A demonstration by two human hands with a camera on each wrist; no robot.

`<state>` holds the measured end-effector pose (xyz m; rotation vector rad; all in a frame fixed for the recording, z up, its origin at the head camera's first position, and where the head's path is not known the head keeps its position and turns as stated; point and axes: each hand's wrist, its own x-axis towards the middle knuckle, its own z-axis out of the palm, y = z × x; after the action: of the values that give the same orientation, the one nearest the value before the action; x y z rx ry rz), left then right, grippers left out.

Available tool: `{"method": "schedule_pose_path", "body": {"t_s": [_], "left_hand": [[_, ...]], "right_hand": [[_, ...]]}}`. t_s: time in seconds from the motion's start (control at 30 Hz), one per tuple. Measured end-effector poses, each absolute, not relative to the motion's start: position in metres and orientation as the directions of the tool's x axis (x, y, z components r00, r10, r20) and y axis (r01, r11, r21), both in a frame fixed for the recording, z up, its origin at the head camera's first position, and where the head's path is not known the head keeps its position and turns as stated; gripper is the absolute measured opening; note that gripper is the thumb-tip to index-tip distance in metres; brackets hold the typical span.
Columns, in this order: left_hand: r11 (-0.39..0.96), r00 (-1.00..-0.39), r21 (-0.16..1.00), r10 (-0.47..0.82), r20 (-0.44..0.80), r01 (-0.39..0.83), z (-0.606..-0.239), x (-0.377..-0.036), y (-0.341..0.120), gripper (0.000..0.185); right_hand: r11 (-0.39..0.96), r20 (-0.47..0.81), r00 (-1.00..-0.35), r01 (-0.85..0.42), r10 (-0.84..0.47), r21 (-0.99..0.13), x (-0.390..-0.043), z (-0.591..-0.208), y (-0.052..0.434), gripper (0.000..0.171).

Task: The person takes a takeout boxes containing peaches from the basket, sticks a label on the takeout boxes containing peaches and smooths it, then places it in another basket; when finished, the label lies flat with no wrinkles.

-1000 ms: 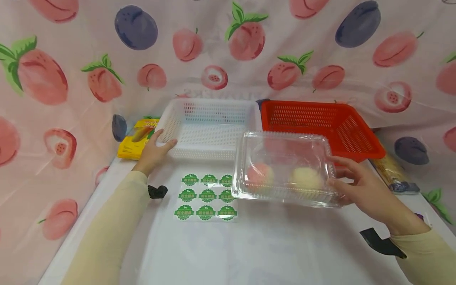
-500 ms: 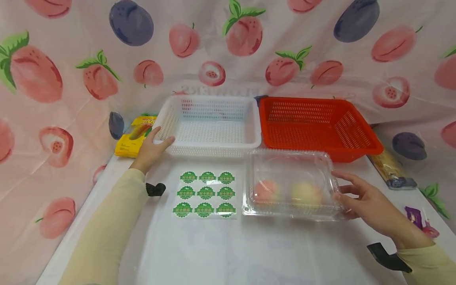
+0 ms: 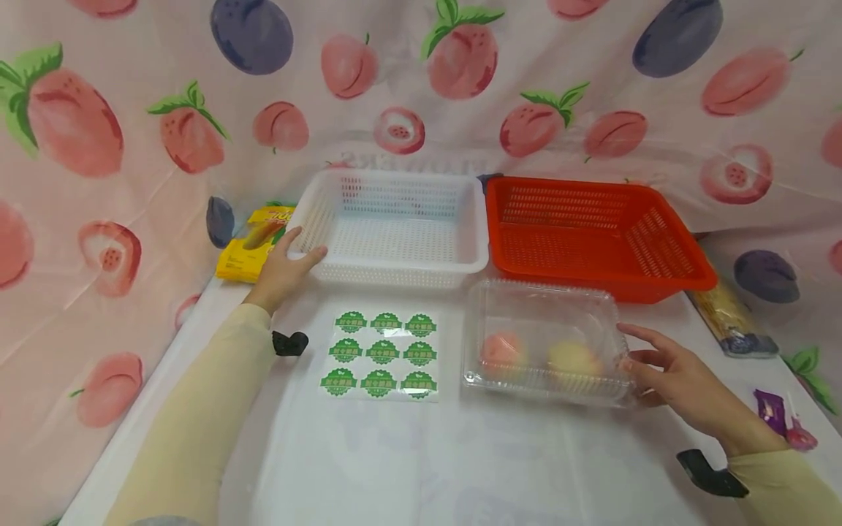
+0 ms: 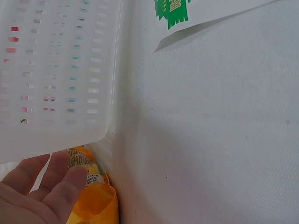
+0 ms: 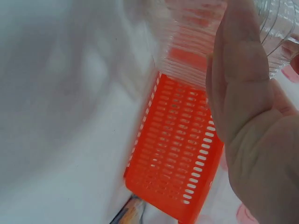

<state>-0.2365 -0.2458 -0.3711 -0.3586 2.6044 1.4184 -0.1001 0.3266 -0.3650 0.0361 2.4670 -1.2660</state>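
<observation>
My right hand (image 3: 677,380) sits at the right end of the clear clamshell box (image 3: 542,343), fingers spread and only lightly curved, fingertips touching its wall; I judge it a loose contact, not a clamp. The box rests on the white table (image 3: 460,460), lid down, just in front of the red basket (image 3: 592,234) and just right of the green sticker sheet (image 3: 380,356). Inside it, a pink round piece (image 3: 501,351) and a yellow one (image 3: 574,358) lie side by side. My left hand (image 3: 283,270) steadies the near left corner of the white basket (image 3: 395,226), thumb over the rim, fingers along the outside; a yellow packet (image 3: 253,245) lies just beyond it. Step in hand, as I read it: setting the box down beside the stickers. The next move probably calls for peeling one sticker, which needs a fine fingertip pinch and a box that stays put.
</observation>
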Motion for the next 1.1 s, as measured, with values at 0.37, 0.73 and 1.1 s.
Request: {"method": "schedule_pose_path", "body": {"t_s": [0.37,0.73,1.1], "left_hand": [[0.522,-0.96,0.806,-0.137,-0.243,-0.279,-0.367,-0.241,-0.243,0.11],[0.511,-0.962,0.816,-0.138,-0.234,-0.272,-0.369,-0.242,-0.245,0.11],[0.506,-0.956,0.811,-0.151,-0.253,-0.295,-0.372,-0.242,-0.244,0.111]], "right_hand": [[0.604,-0.328,-0.932,0.173,-0.156,-0.778,-0.114,-0.372,0.335,0.075],[0.613,-0.353,-0.922,0.189,-0.157,-0.767,-0.121,-0.367,0.34,0.078],[0.587,-0.367,-0.913,0.2,-0.178,-0.784,-0.123,-0.374,0.355,0.077]]}}
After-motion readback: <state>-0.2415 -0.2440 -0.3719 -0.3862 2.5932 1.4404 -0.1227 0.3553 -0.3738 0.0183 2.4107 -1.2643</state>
